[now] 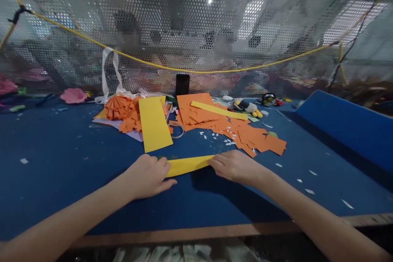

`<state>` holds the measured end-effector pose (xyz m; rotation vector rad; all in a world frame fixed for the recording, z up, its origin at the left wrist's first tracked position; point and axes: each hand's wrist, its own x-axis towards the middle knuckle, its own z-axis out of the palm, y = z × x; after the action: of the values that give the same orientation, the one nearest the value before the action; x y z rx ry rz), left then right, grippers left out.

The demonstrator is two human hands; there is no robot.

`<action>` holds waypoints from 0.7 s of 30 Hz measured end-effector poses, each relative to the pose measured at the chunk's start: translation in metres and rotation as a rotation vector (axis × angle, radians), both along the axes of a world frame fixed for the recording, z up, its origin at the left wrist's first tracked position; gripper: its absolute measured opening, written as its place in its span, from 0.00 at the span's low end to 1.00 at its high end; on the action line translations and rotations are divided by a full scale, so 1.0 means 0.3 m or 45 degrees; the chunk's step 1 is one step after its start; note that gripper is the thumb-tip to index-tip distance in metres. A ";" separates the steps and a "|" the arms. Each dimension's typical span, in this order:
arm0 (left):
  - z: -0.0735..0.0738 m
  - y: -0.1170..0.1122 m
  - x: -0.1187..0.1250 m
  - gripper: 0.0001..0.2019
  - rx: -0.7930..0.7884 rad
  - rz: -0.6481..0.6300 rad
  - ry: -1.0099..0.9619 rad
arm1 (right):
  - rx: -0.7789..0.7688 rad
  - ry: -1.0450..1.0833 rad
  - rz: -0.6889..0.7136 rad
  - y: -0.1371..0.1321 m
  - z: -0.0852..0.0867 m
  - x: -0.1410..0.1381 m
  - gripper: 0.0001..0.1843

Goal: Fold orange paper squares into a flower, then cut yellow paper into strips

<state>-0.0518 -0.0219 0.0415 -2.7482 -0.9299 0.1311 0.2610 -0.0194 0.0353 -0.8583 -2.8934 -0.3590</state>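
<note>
A folded yellow paper strip (188,164) lies on the blue table (61,159) between my hands. My left hand (148,176) has its fingers curled and pinches the strip's left end. The strip's right end is held down by my right hand (236,166), its fingers pressed together on the paper. Just behind lies a larger yellow sheet (154,123). A pile of orange paper pieces (233,127) spreads to the right of it, with a thin yellow strip (219,110) on top. Folded orange paper shapes (123,110) sit at the left of the pile.
A perforated screen (196,28) with a yellow cord (184,68) closes off the back; people sit behind it. A black cup (182,84) and white ribbon (107,73) stand by it. A pink paper flower (73,95) lies far left. A raised blue board (353,127) is at right. White scraps dot the table.
</note>
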 end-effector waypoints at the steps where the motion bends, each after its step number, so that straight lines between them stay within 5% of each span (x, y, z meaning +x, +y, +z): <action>1: -0.007 0.000 0.014 0.20 0.017 -0.001 -0.013 | 0.056 -0.030 0.026 -0.003 0.001 -0.011 0.10; 5: -0.036 0.007 0.055 0.15 0.114 -0.058 -0.022 | 0.163 -0.066 0.039 -0.005 0.000 -0.060 0.09; 12: -0.040 0.028 0.108 0.03 0.298 -0.219 -0.229 | 0.045 0.164 -0.099 0.016 0.027 -0.111 0.09; 21: 0.013 0.048 0.174 0.10 0.559 -0.303 -0.571 | -0.021 0.190 -0.256 -0.036 0.092 -0.137 0.05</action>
<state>0.0005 -0.0075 0.0453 -2.4749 -0.6156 -0.6718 0.2200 -0.0303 0.0629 -1.1314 -2.6851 -0.2748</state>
